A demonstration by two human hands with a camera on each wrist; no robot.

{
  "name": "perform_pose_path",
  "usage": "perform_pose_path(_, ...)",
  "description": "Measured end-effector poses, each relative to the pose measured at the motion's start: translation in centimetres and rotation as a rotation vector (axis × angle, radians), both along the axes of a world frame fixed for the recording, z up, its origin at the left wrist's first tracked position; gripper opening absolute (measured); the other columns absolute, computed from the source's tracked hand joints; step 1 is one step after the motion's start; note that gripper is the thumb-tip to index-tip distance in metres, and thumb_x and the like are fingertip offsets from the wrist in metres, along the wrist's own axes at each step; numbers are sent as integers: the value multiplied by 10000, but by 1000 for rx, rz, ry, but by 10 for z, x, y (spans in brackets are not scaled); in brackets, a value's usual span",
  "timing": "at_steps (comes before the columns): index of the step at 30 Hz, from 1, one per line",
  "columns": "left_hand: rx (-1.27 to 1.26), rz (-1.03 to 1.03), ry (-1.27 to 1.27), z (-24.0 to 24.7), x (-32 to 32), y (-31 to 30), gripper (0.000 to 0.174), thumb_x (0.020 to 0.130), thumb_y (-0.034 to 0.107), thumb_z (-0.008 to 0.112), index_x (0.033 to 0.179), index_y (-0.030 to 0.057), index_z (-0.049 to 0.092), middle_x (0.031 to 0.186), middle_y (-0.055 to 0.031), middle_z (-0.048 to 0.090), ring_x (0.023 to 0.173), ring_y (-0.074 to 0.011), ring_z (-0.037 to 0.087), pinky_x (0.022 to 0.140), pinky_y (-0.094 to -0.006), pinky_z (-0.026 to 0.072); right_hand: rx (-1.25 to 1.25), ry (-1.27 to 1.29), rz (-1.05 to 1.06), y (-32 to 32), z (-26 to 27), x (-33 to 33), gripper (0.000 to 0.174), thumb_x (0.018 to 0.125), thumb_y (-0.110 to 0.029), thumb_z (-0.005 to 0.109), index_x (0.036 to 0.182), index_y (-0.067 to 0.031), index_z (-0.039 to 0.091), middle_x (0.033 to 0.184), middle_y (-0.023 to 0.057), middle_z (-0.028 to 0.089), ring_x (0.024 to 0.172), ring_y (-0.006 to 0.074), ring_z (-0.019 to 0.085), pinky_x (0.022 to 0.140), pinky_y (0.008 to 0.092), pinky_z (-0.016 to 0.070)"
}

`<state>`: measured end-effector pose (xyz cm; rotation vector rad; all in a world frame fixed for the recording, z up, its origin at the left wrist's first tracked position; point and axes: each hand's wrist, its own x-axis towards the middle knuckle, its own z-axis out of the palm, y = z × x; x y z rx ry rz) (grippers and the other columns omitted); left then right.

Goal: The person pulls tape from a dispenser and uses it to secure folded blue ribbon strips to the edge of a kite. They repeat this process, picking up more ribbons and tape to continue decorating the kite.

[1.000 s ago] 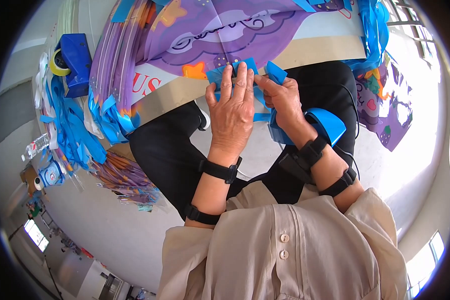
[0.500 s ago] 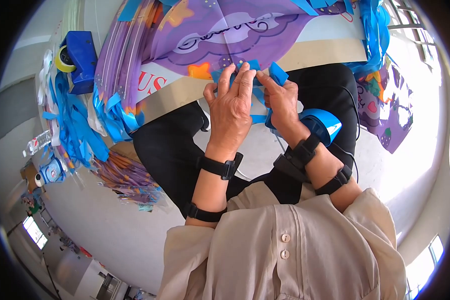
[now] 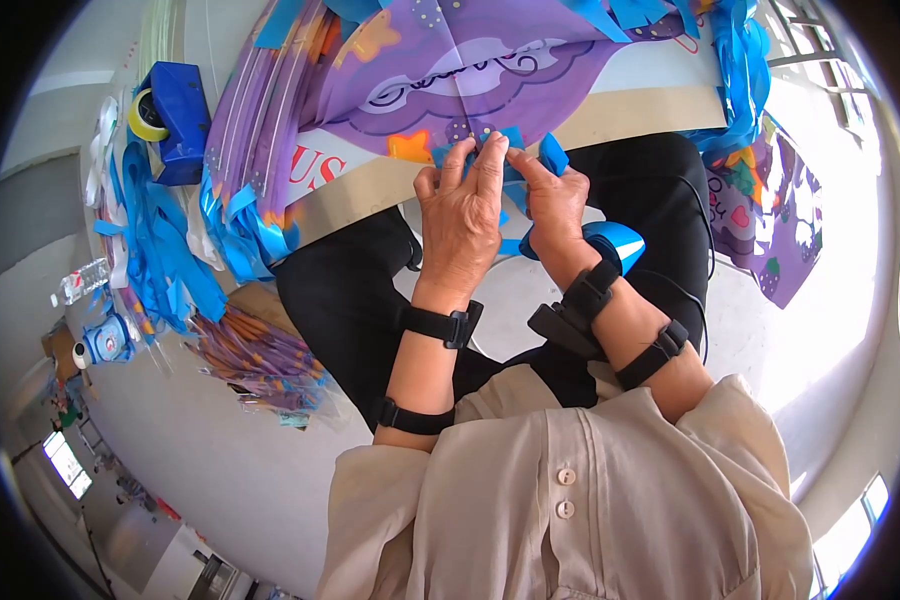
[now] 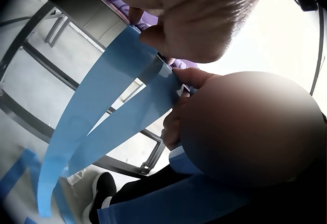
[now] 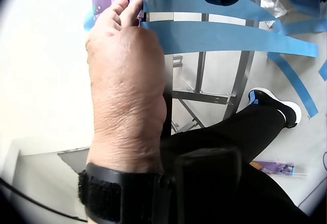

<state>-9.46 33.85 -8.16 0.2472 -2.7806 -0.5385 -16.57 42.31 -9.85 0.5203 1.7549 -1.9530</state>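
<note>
In the head view my left hand (image 3: 462, 225) reaches to the table's near edge, its fingers pressing on blue strip material at the tip of a purple printed sheet (image 3: 560, 85). Close on its right, my right hand (image 3: 558, 212) pinches a blue strip between thumb and index finger; a folded blue end (image 3: 553, 155) stands above the fingers. Long blue strips (image 4: 92, 91) hang from the fingertips in the left wrist view; the right wrist view also shows these strips (image 5: 214, 36). The exact hold under the fingertips is hidden.
A blue tape dispenser (image 3: 182, 125) stands at the left. Blue strips (image 3: 170, 235) hang beside it, and more hang at the table's right end (image 3: 735, 85). Packed purple items (image 3: 260, 360) lie lower left. Another purple printed piece (image 3: 770, 215) is at the right.
Both hands remain close together at the sheet's edge. My left fingers are drawn closer together. The blue roll by my right wrist shows less, and the table items appear shifted slightly right.
</note>
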Motion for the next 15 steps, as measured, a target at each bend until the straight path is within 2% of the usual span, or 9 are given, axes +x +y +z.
perform_pose_path(8, 124, 56, 46, 26, 7, -18, 583, 714, -113, 497, 1272, 45, 442, 1207, -126, 551, 1207, -304, 427, 925, -442, 313, 74, -20, -49, -4, 0, 2, 213, 676, -130, 755, 735, 33, 630, 670, 15, 567, 570, 99, 469, 525, 266, 375)
perform_pose_path(10, 146, 150, 145, 47, 16, -42, 537, 710, -98, 496, 1230, 34, 466, 1185, -141, 544, 1214, -304, 416, 954, -454, 314, 5, 26, -67, -3, -9, 3, 197, 659, -127, 767, 696, 0, 621, 660, -6, 552, 575, 91, 452, 544, 263, 358)
perform_pose_path(11, 148, 191, 226, 53, 22, -65, 460, 705, -68, 523, 1155, 21, 509, 1111, -145, 557, 1161, -321, 443, 953, -443, 333, 36, -23, -67, -2, -10, 2, 195, 655, -126, 770, 687, -8, 619, 661, -14, 548, 571, 88, 443, 554, 267, 358)
perform_pose_path(13, 131, 468, 313, 67, 39, -112, 341, 718, -44, 552, 1055, 10, 570, 1016, -148, 585, 1024, -301, 525, 891, -398, 398, 40, -3, -84, -4, -11, 3, 192, 654, -125, 768, 718, 4, 640, 671, -13, 559, 591, 89, 457, 578, 267, 366)
perform_pose_path(15, 293, 763, 496, 70, 55, -170, 229, 749, -20, 575, 976, -14, 604, 895, -131, 605, 850, -250, 580, 785, -344, 455, 52, -25, -77, -5, -9, 3, 203, 658, -139, 768, 736, 1, 643, 678, -14, 556, 594, 88, 456, 562, 265, 358)
